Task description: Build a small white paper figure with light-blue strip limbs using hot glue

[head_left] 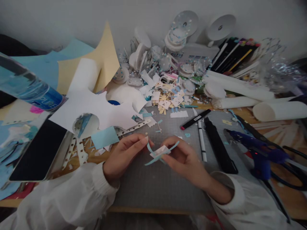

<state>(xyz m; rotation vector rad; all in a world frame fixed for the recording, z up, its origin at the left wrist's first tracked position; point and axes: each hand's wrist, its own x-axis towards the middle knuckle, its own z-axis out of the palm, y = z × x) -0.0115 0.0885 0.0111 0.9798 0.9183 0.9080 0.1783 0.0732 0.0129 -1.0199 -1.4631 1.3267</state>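
Note:
A small white paper piece with light blue paper strips [160, 152] sticking out from it is held above the grey cutting mat [153, 188]. My right hand [183, 156] pinches its right side between thumb and fingers. My left hand [130, 151] is closed at the tip of the upper left blue strip, thumb against fingers. Beyond my hands lies a pile of small paper cut-outs [171, 94], some with drawn faces. A light blue paper square [105, 137] lies left of my left hand.
At left are a phone [39, 150], a tilted water bottle [31, 84] and cut white paper [115, 111]. On the right lie a blue glue gun [257, 150], a black case [219, 145], a white pen [201, 140] and a black marker [195, 119]. White spools [185, 24] stand behind.

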